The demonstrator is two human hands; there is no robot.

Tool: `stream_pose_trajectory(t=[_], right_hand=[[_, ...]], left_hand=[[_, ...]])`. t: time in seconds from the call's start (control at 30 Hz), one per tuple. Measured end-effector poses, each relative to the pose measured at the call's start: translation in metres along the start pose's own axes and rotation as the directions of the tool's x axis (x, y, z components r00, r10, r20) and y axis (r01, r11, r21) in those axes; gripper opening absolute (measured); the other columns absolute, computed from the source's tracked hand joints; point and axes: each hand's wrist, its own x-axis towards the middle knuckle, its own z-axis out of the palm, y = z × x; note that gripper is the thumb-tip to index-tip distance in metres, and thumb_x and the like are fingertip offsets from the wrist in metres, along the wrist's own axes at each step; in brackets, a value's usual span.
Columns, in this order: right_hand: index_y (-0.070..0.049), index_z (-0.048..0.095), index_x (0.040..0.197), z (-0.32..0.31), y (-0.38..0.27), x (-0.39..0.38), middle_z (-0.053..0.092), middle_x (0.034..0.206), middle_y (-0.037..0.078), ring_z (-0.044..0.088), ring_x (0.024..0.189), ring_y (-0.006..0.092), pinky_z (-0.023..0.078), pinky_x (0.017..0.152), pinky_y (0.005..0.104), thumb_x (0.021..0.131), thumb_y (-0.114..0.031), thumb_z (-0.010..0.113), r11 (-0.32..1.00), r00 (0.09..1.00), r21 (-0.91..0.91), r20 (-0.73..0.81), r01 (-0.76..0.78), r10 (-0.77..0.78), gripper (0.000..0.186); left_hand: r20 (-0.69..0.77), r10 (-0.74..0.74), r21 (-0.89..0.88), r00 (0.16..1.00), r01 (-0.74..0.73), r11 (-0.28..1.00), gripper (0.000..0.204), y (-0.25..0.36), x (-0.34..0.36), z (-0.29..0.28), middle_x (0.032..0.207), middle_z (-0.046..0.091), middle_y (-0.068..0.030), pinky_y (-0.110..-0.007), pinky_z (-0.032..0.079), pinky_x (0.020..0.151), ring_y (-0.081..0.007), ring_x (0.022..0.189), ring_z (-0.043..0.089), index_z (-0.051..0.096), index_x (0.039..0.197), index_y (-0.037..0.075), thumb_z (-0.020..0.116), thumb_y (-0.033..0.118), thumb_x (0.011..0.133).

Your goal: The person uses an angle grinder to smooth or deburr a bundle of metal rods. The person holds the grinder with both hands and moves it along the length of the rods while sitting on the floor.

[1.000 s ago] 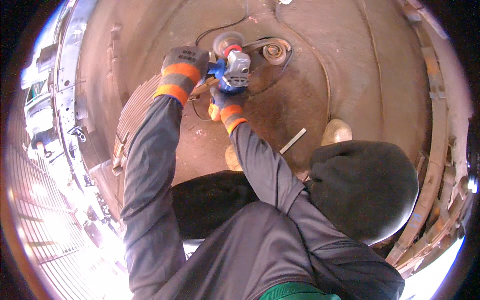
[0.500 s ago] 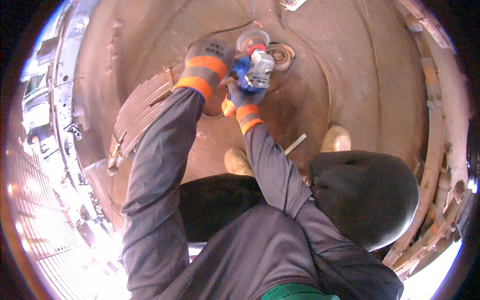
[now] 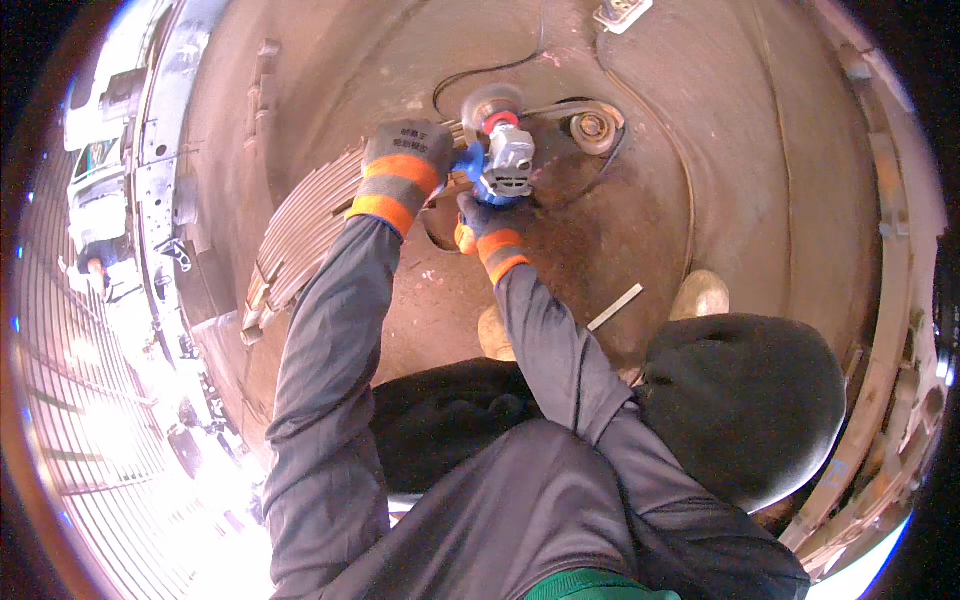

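Observation:
An angle grinder (image 3: 511,160) with a grey head and blue body is held out in front of me over a brown, rusty metal surface. Its round disc (image 3: 488,104), blurred around a red hub, lies at the far end. My left hand (image 3: 408,152), in a grey glove with orange bands, is closed on the blue side handle (image 3: 468,160). My right hand (image 3: 487,217), gloved alike, wraps the rear of the body from below. Left of the disc, a ribbed row of strips (image 3: 310,208) runs partly behind my left hand. Whether the disc touches them is unclear.
To the right of the grinder is a round, ringed fitting (image 3: 594,130) with a cable (image 3: 665,150) curving past. A pale stick (image 3: 615,307) lies near my shoes (image 3: 702,296). At the far edge sits a white socket-like box (image 3: 622,12). A perforated metal beam (image 3: 158,170) borders the left.
The grinder and both hands have shifted left relative to the ringed fitting, widening the gap between disc and fitting. The whole view has moved slightly. Both hands keep their hold.

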Motion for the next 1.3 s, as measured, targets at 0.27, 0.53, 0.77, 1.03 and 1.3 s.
stream_pose_trajectory(t=[0.27, 0.53, 0.77, 1.03, 1.3], right_hand=[[-0.017, 0.056, 0.137, 0.001, 0.003, 0.006, 0.058, 0.141, 0.010, 0.051, 0.132, 0.0326, 0.037, 0.114, 0.0478, 0.078, -0.053, 0.072, 0.954, 0.950, -0.273, 0.247, -0.121, 0.191, 0.071], [-0.012, 0.063, 0.111, 0.004, 0.011, 0.024, 0.067, 0.104, 0.007, 0.065, 0.094, 0.0273, 0.052, 0.088, 0.0412, 0.073, -0.040, 0.077, 0.969, 0.997, -0.238, -0.044, -0.069, 0.060, 0.050], [-0.010, 0.060, 0.121, -0.034, -0.048, 0.009, 0.068, 0.111, 0.009, 0.066, 0.101, 0.0265, 0.053, 0.092, 0.0404, 0.066, -0.045, 0.079, 0.978, 0.982, -0.102, -0.076, -0.180, 0.173, 0.067], [-0.009, 0.064, 0.112, -0.068, -0.039, 0.035, 0.070, 0.102, 0.008, 0.069, 0.090, 0.0266, 0.056, 0.085, 0.0386, 0.064, -0.037, 0.081, 0.989, 0.948, 0.046, -0.282, -0.139, 0.146, 0.058], [-0.011, 0.065, 0.108, -0.103, -0.076, 0.041, 0.069, 0.104, 0.004, 0.066, 0.092, 0.0256, 0.053, 0.085, 0.0405, 0.072, -0.029, 0.080, 0.946, 0.945, 0.162, -0.124, -0.280, 0.302, 0.043]], left_hand=[[0.021, -0.014, -0.005, 1.000, 0.014, 1.000, 0.029, 0.003, -0.003, -0.006, 0.105, 0.075, -0.0151, -0.045, 0.058, 0.082, -0.0351, 0.098, 0.073, 0.078, 0.104, 0.010, 0.067, 0.033, 0.089], [-0.115, 0.097, 0.046, 0.989, -0.092, 0.995, 0.024, 0.005, 0.015, -0.006, 0.103, 0.075, -0.0157, -0.046, 0.058, 0.081, -0.0355, 0.096, 0.073, 0.078, 0.101, 0.010, 0.062, 0.026, 0.090], [-0.104, 0.097, 0.080, 0.990, -0.089, 0.993, 0.024, 0.020, 0.019, -0.011, 0.105, 0.074, -0.0158, -0.047, 0.058, 0.081, -0.0368, 0.098, 0.072, 0.077, 0.101, 0.014, 0.062, 0.029, 0.092], [-0.137, 0.144, 0.065, 0.980, -0.136, 0.989, 0.024, 0.058, 0.041, -0.039, 0.106, 0.074, -0.0173, -0.047, 0.058, 0.081, -0.0369, 0.097, 0.073, 0.077, 0.103, 0.013, 0.063, 0.026, 0.089], [-0.131, 0.200, 0.155, 0.971, -0.179, 0.972, 0.023, 0.083, 0.061, -0.068, 0.103, 0.076, -0.0158, -0.046, 0.059, 0.080, -0.0354, 0.096, 0.073, 0.078, 0.104, 0.012, 0.064, 0.021, 0.088]])
